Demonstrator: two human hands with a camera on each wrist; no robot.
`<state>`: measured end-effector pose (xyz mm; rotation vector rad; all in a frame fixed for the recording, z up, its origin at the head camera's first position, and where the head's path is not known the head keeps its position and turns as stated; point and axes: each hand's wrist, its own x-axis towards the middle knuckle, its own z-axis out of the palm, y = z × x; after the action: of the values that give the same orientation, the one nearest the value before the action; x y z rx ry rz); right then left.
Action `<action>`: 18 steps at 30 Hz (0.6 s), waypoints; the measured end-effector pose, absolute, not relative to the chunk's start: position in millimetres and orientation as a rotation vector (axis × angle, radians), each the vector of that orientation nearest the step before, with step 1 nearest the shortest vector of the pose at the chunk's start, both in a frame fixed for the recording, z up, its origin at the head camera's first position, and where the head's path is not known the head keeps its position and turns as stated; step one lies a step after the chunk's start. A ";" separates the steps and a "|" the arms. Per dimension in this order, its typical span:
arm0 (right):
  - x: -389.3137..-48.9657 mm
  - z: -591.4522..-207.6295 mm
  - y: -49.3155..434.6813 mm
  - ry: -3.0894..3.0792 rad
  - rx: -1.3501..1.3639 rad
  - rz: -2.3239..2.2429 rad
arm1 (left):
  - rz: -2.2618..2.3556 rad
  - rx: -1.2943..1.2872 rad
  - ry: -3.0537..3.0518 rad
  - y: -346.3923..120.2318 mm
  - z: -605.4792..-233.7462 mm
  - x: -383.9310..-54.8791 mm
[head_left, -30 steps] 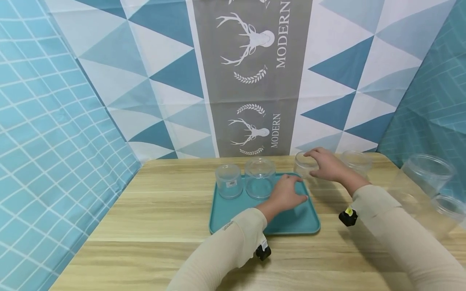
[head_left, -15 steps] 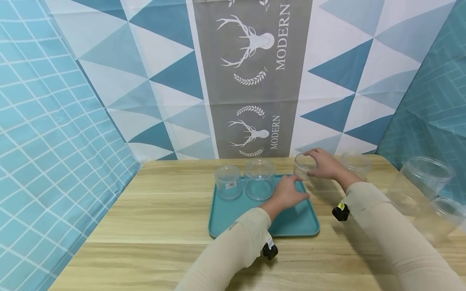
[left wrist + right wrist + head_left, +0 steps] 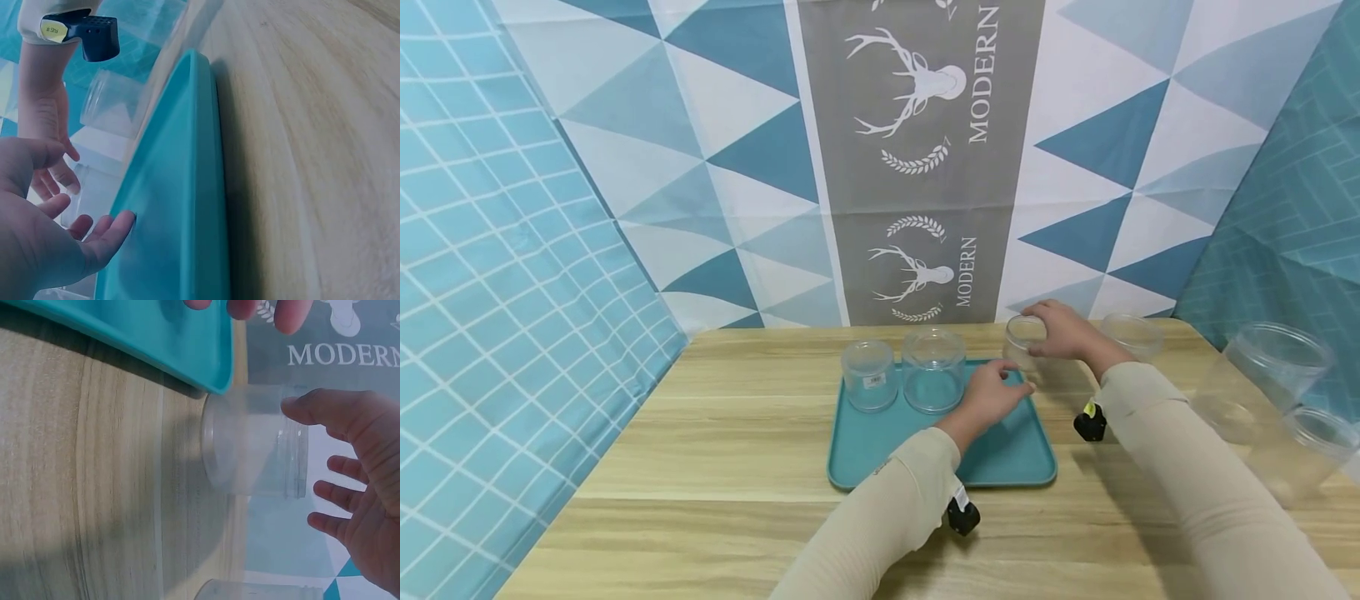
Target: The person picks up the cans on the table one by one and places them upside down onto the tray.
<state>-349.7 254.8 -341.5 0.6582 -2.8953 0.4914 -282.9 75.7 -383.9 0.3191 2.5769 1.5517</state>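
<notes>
In the head view, a clear plastic jar (image 3: 1021,340) stands on the table just past the tray's back right corner. My right hand (image 3: 1063,330) is at its top, thumb and fingers spread. In the right wrist view, the thumb overlaps the rim of this jar (image 3: 259,444), while the other fingers stay apart, beyond the rim. My left hand (image 3: 988,396) hovers over the right part of a teal tray (image 3: 880,454), fingers loosely bent and holding nothing. Two clear jars, a smaller one with a label (image 3: 869,379) and a wider one (image 3: 933,375), stand at the tray's back.
More clear containers stand on the right: one behind my right wrist (image 3: 1131,335), a large one (image 3: 1277,358) and a smaller one (image 3: 1318,442) near the right edge. The wooden table (image 3: 715,467) ends at a patterned cloth backdrop (image 3: 917,192).
My right hand and forearm have shifted slightly left, closer around the jar's top. My left forearm has moved slightly right, its hand still above the tray. The jars stand as before.
</notes>
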 end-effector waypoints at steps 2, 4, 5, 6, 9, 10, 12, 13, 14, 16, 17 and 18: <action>-352.1 -342.4 255.4 -2.897 0.653 0.495 | 1.620 0.279 2.538 76.5 -384.6 -283.6; -354.3 -343.4 255.6 -2.899 0.646 0.497 | 1.706 0.232 2.477 77.4 -385.2 -284.0; -355.3 -343.8 255.5 -2.898 0.647 0.498 | 1.752 0.210 2.439 77.9 -385.7 -284.3; -356.4 -344.2 255.3 -2.895 0.647 0.496 | 1.800 0.189 2.396 78.4 -385.9 -284.3; -359.2 -344.8 253.6 -2.896 0.641 0.499 | 1.939 0.136 2.261 79.6 -386.2 -284.1; -360.1 -344.9 252.7 -2.897 0.639 0.501 | 1.981 0.123 2.218 80.2 -386.4 -284.0; -361.9 -345.3 251.2 -2.899 0.635 0.499 | 2.063 0.096 2.124 81.1 -386.5 -283.9; -362.7 -345.4 250.3 -2.901 0.635 0.501 | 2.101 0.084 2.077 81.7 -386.8 -284.0; -363.7 -345.8 249.9 -2.903 0.637 0.502 | 2.132 0.072 2.035 82.3 -387.2 -284.2; -365.4 -346.8 249.0 -2.912 0.639 0.503 | 2.174 0.059 1.968 83.0 -388.1 -284.5; -366.2 -347.4 248.6 -2.917 0.642 0.503 | 2.192 0.055 1.936 83.0 -388.4 -284.7; -366.7 -347.9 248.3 -2.926 0.640 0.509 | 2.200 0.054 1.916 82.9 -388.7 -284.7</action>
<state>-366.7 248.3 -347.9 0.6405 -2.9263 0.5093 -284.7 82.9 -388.7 0.0536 1.9157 2.2000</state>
